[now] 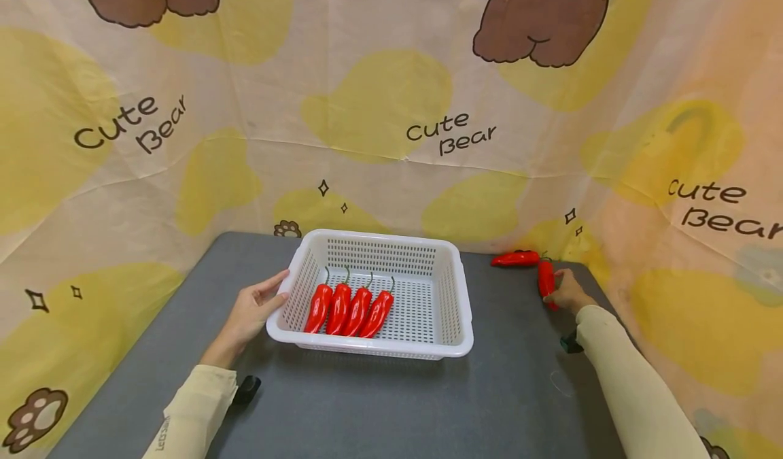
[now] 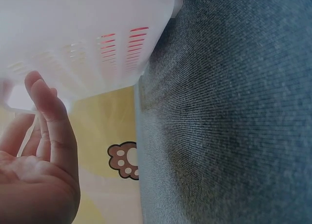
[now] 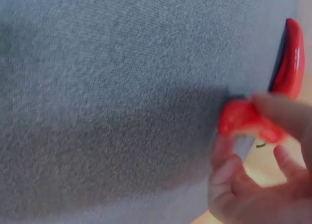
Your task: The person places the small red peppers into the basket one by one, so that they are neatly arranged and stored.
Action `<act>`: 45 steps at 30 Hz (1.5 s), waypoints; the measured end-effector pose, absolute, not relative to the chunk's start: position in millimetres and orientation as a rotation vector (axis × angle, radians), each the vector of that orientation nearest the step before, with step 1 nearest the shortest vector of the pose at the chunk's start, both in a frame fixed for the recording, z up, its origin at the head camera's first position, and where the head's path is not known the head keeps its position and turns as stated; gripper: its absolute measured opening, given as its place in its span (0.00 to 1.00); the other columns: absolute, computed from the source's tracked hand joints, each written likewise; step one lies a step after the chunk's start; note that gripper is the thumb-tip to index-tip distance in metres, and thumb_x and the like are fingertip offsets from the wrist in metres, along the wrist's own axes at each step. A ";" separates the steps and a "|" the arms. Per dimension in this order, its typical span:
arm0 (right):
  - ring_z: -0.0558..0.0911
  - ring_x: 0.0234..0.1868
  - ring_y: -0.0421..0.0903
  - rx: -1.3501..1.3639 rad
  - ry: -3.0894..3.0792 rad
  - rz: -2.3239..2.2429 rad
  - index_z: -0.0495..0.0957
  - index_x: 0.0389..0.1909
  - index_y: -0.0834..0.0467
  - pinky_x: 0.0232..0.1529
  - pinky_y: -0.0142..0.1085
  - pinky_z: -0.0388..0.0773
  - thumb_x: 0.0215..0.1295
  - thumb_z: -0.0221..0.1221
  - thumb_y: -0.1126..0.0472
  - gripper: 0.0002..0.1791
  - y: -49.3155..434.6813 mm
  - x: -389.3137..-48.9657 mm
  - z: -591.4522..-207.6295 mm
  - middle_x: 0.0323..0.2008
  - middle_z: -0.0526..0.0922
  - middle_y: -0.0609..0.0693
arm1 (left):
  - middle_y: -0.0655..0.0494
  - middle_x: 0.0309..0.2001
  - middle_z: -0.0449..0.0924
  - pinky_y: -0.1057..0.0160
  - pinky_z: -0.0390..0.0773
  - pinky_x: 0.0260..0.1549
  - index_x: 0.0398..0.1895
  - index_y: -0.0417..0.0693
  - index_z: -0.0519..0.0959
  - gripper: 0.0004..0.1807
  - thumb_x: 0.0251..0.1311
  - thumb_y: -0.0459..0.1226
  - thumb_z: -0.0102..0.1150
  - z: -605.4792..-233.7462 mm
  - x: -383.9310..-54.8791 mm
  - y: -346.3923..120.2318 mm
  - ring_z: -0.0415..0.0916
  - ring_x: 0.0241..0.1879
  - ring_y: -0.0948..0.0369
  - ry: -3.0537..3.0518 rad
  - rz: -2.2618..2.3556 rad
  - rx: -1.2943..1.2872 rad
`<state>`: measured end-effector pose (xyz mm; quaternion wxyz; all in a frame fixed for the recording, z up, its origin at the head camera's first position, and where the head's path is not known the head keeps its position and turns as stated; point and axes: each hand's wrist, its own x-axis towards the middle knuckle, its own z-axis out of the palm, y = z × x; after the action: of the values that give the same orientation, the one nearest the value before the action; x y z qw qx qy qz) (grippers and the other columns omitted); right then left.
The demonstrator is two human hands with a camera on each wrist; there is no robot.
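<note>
Held in the right hand, toward the far right corner of the tabletop: a single red pepper, pinched between thumb and fingers. Stem end toward the back, tip toward the near side, with the fingers on its right side and around the tip in the head view. Hard to tell whether resting on the tabletop or slightly lifted; blurred in the right wrist view. Just beyond the pinched one, to the left of its stem end, a second red pepper, lying roughly sideways near the back edge, untouched by either of the hands. Too close to tell whether touching the held one.

Well apart from there, on the opposite side, the left hand, grasping the left rim of a white basket with fingers and thumb. Inside the basket, four more red peppers side by side in a slanting row, stems toward the back wall, nearer to the left hand than to the right. Behind everything, a printed cloth.
</note>
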<state>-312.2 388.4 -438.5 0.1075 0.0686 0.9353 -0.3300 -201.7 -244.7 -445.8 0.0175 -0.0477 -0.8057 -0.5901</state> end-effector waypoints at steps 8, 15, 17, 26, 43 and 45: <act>0.56 0.67 0.76 0.111 2.606 -0.974 0.26 0.74 0.75 0.67 0.64 0.65 0.56 0.58 0.77 0.56 389.7 -310.0 -430.6 0.69 0.44 0.85 | 0.34 0.73 0.66 0.66 0.85 0.45 0.77 0.43 0.62 0.33 0.72 0.41 0.58 -445.2 -202.1 -244.6 0.80 0.52 0.69 -2.500 -1.840 -0.138; 0.67 0.60 0.73 -0.068 2.723 -0.659 0.52 0.70 0.79 0.60 0.60 0.72 0.59 0.60 0.72 0.41 387.4 -308.0 -433.9 0.65 0.60 0.83 | 0.34 0.73 0.66 0.68 0.84 0.45 0.77 0.44 0.62 0.34 0.72 0.42 0.58 -445.6 -201.2 -245.3 0.80 0.55 0.66 -2.516 -1.805 -0.138; 0.71 0.58 0.71 -0.112 2.764 -0.551 0.57 0.68 0.79 0.59 0.60 0.72 0.60 0.60 0.68 0.38 384.2 -308.7 -436.4 0.63 0.65 0.82 | 0.34 0.72 0.66 0.69 0.84 0.44 0.77 0.43 0.62 0.33 0.72 0.41 0.58 -445.8 -200.7 -245.4 0.80 0.53 0.68 -2.509 -1.808 -0.140; 0.69 0.64 0.76 -0.091 2.797 -0.476 0.63 0.68 0.75 0.63 0.70 0.64 0.77 0.49 0.57 0.29 371.2 -310.3 -438.0 0.64 0.69 0.78 | 0.32 0.72 0.67 0.68 0.84 0.43 0.76 0.42 0.62 0.33 0.72 0.40 0.58 -444.9 -199.6 -244.5 0.80 0.49 0.73 -2.497 -1.833 -0.152; 0.69 0.54 0.72 -0.332 2.603 -0.841 0.39 0.77 0.68 0.46 0.55 0.79 0.67 0.52 0.75 0.43 360.2 -306.8 -431.0 0.67 0.50 0.80 | 0.33 0.71 0.67 0.67 0.85 0.45 0.76 0.43 0.63 0.33 0.72 0.41 0.58 -444.5 -200.5 -243.7 0.81 0.52 0.69 -2.509 -1.813 -0.125; 0.72 0.49 0.70 -0.319 2.589 -0.890 0.39 0.78 0.66 0.37 0.48 0.82 0.68 0.52 0.75 0.43 359.8 -306.8 -430.3 0.65 0.51 0.78 | 0.33 0.71 0.67 0.68 0.84 0.44 0.76 0.43 0.63 0.33 0.72 0.41 0.58 -444.2 -200.8 -243.4 0.81 0.51 0.70 -2.508 -1.813 -0.129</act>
<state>-306.8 359.8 -430.3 0.1917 -0.1134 0.9219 -0.3168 -200.8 -243.4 -444.2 0.0223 -0.0415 -0.8096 -0.5851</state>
